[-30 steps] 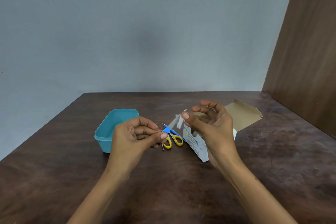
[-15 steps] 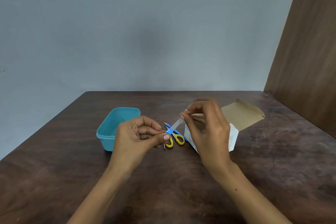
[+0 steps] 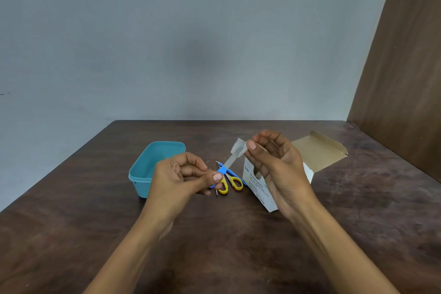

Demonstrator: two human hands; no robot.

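Dark wooden table (image 3: 358, 222) under a plain grey wall. My left hand (image 3: 183, 179) pinches a blue-handled tool (image 3: 221, 170) between thumb and curled fingers, just above the table, its pale tip slanting up to the right. My right hand (image 3: 279, 167) pinches a white swab (image 3: 238, 148) at that tip, thumb and forefinger closed on it. Behind lie yellow-handled scissors (image 3: 230, 184), between a teal container (image 3: 152, 164) and an open swab box (image 3: 257, 188).

Plain room, wooden table (image 3: 71, 234), bare wall (image 3: 191, 43)
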